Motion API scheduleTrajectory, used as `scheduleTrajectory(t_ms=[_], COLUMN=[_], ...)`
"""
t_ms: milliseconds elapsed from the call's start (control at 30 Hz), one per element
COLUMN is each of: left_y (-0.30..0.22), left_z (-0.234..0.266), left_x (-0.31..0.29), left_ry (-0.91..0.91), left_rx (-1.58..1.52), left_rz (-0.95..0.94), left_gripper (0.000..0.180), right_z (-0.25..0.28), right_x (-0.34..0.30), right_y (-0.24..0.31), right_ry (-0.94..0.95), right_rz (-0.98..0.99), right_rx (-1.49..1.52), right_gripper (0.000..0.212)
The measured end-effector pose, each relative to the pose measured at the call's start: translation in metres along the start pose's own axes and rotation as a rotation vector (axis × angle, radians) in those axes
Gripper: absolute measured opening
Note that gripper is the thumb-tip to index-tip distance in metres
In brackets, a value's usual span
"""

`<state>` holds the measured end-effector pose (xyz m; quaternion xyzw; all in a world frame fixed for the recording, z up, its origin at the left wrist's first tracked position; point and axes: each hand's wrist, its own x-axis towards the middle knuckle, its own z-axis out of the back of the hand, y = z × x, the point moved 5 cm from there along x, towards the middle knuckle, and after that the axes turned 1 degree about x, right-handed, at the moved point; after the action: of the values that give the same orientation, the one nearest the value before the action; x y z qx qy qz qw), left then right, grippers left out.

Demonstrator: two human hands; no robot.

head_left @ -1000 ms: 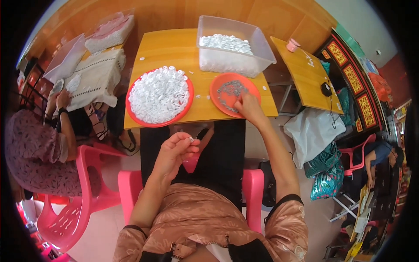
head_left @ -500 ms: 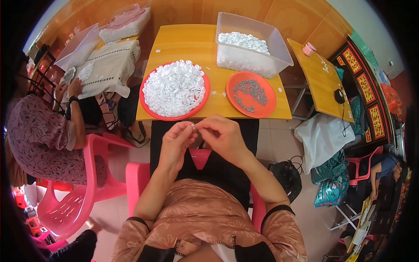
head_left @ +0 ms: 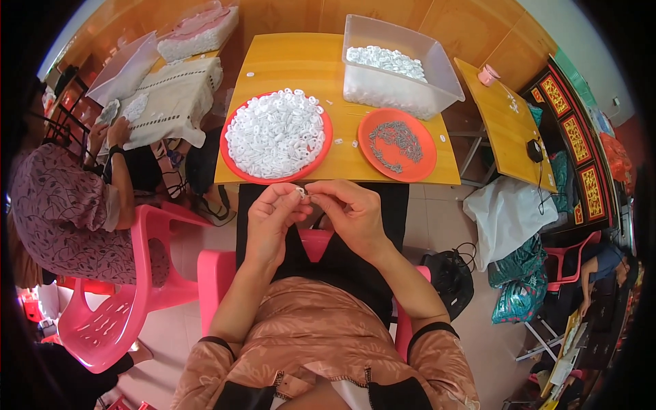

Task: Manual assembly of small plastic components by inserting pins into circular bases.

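Just beyond my lap, at the table's near edge, both hands meet. Between the thumb and fingertips of my left hand (head_left: pixel 270 219) is a small white plastic piece (head_left: pixel 301 193) with holes. My right hand (head_left: pixel 353 213) pinches close beside it, and what its fingertips hold is too small to make out. Ahead on the left, a red basin (head_left: pixel 327 142) is heaped with similar white pieces (head_left: pixel 273 133). To the right of it, an orange-red plate (head_left: pixel 425 165) carries many small grey metal parts (head_left: pixel 403 139).
A clear plastic bin (head_left: pixel 389 94) of white pieces stands at the back right of the yellow table (head_left: pixel 294 58). At left a person (head_left: pixel 75 205) works beside a pink chair (head_left: pixel 143 273). Bags (head_left: pixel 509 215) and a side table (head_left: pixel 509 130) are on the right.
My fingertips have parted slightly, so more of the white piece shows between them. My right hand has turned a little. The view has shifted slightly.
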<state>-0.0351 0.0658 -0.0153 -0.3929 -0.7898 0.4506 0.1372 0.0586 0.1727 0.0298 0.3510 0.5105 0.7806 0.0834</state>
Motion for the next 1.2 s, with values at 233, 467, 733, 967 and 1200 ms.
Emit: scheduleTrajectory(t_ms=[233, 467, 733, 967, 1200], left_y=[-0.006, -0.006, -0.004, -0.006, -0.002], left_z=[-0.005, -0.004, -0.005, -0.006, -0.006], left_x=[-0.003, -0.003, -0.003, -0.002, -0.003], left_ry=[0.003, 0.018, 0.031, 0.025, 0.022], left_rx=[0.135, 0.176, 0.111, 0.213, 0.286], left_rz=[-0.086, -0.098, -0.062, -0.130, -0.185], left_gripper=[0.010, 0.011, 0.010, 0.010, 0.011], right_z=[0.000, -0.002, -0.003, -0.004, -0.004], right_x=[-0.002, -0.006, -0.005, -0.007, -0.010], right_y=[-0.004, -0.008, -0.013, -0.015, -0.019], right_ry=[-0.003, 0.030, 0.037, 0.006, -0.024], right_rz=[-0.014, -0.226, -0.307, -0.286, -0.243], right_rx=[0.088, 0.227, 0.353, 0.330, 0.241], right_gripper=[0.018, 0.021, 0.023, 0.024, 0.020])
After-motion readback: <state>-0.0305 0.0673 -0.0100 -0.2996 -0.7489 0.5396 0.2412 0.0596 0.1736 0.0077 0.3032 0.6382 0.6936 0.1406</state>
